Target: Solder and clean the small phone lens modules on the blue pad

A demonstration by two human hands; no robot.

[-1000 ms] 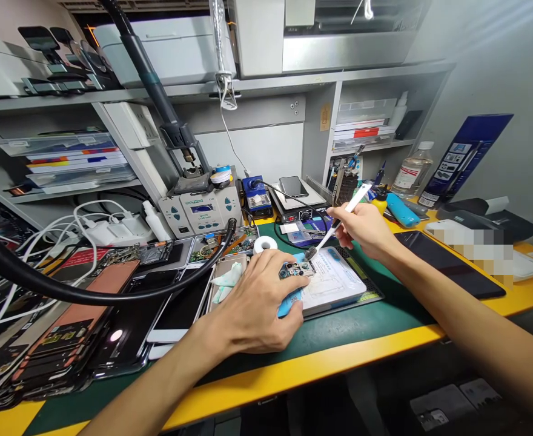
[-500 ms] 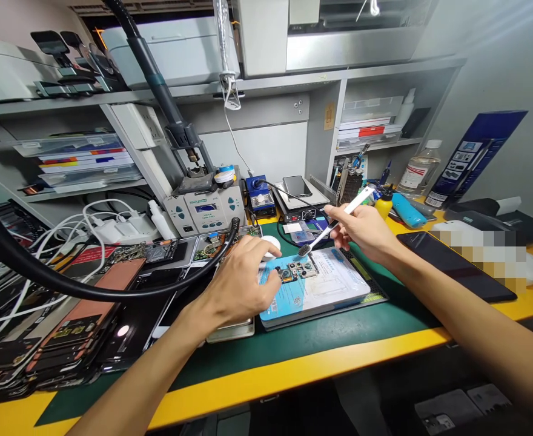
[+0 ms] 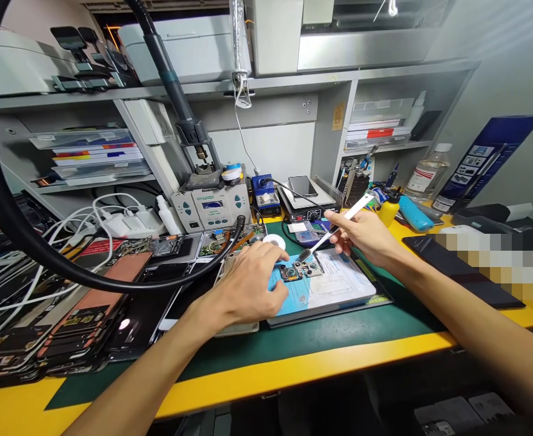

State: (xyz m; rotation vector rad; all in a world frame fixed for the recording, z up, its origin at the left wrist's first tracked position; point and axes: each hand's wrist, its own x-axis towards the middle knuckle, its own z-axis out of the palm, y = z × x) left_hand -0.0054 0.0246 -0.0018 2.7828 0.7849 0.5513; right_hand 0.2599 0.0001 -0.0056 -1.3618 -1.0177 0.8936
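Note:
My right hand (image 3: 365, 235) is closed round a white-handled brush (image 3: 339, 226), its dark bristles down at the top edge of a small camera module (image 3: 301, 270). That module lies on a flat white and blue box (image 3: 334, 289) on the green mat (image 3: 294, 339). My left hand (image 3: 248, 284) rests with fingers spread over the box's left edge, fingertips touching the module's left side. Nothing sits in that hand.
A soldering station (image 3: 212, 207) with a black hose (image 3: 30, 242), a tape roll (image 3: 274, 242) and a heating plate with a phone (image 3: 303, 186) stand behind. Stacked phone parts (image 3: 66, 321) fill the left. A dark phone (image 3: 457, 269), a blue tube (image 3: 410, 213) and a bottle (image 3: 426, 172) lie right.
My left hand lifted off the box, uncovering the module, then settled with fingertips at the module's left side. The brush rose briefly and came back down to the module.

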